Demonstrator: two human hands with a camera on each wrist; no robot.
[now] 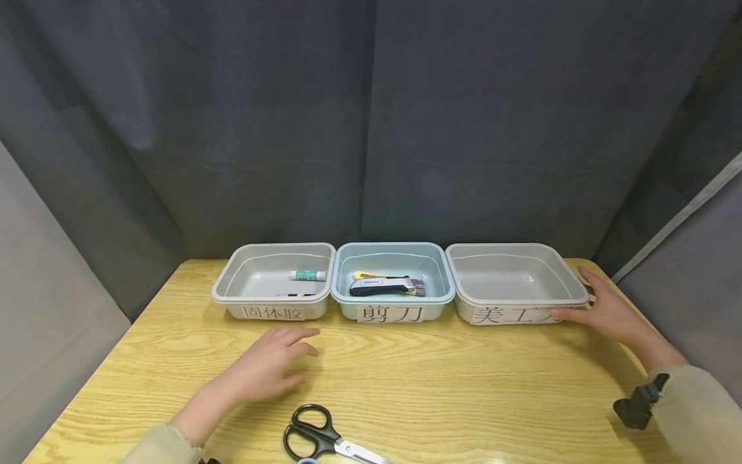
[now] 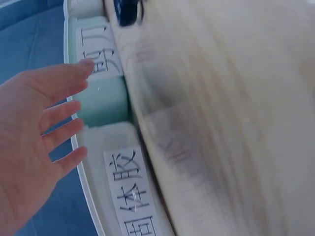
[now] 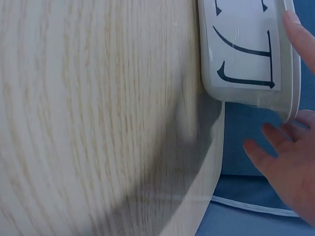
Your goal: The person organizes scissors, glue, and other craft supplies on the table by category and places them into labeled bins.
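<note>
My left hand hovers over the wooden table in front of the left grey bin, fingers spread and holding nothing. Around the front right corner of the right grey bin is my right hand. Its thumb lies at the front rim, while its other fingers are by the end wall; whether they press on it I cannot tell. Between these stands a light blue bin with a black-and-white utility knife and a yellow item, partly covered. Black-handled scissors lie near the bottom of the head view.
In the left bin are a green-and-white glue stick and a dark-and-white item, partly hidden by the wall. Each bin's front bears a paper label. A pale blue ring is cut off beside the scissors. Dark curtain hangs behind the bins.
</note>
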